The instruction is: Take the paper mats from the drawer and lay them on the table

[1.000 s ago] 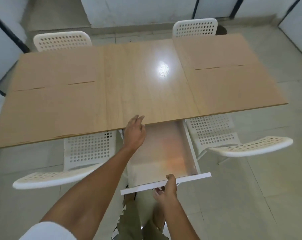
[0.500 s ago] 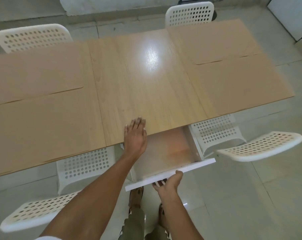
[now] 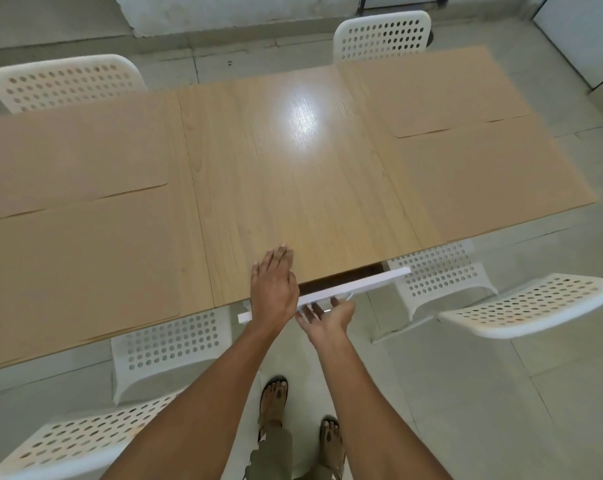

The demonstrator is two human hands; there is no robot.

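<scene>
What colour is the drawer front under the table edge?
White. The drawer front shows plainly in the head view, against the light wood table.

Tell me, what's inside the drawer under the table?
The drawer is almost shut, so only a thin dark gap shows behind its white front. The table covers the rest, so I can't see whether anything is inside.

The tabletop point(image 3: 293, 174) was pale wood-grain; the paper mats point(image 3: 85, 258) were plain tan. The drawer point(image 3: 355, 285) front was white, as were the hole-patterned chairs point(image 3: 528, 306).
</scene>
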